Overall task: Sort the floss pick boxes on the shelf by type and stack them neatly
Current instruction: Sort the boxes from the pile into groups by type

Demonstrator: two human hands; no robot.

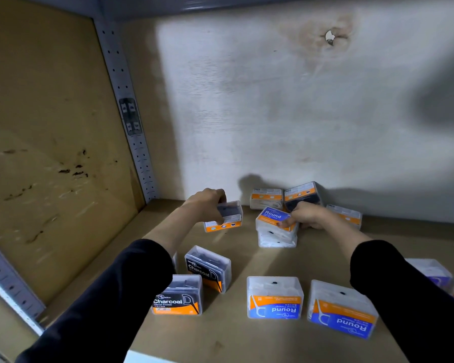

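Clear floss pick boxes lie scattered on a wooden shelf [226, 334]. My left hand [207, 204] grips a dark charcoal box [227, 217] from above near the back. My right hand [308, 214] pinches a blue Round box [271, 217] that sits on top of another clear box [277, 239]. In front stand two Charcoal boxes [177, 296] [209, 268], one leaning. Two blue Round boxes [274, 298] [342, 310] lie flat at the front right, labels upside down.
Against the back wall [286, 100] stand a white box [266, 199], a tilted dark box [303, 193] and another box [347, 214] behind my right hand. More boxes [435, 272] lie at the right edge. A perforated metal post [131, 119] marks the left corner.
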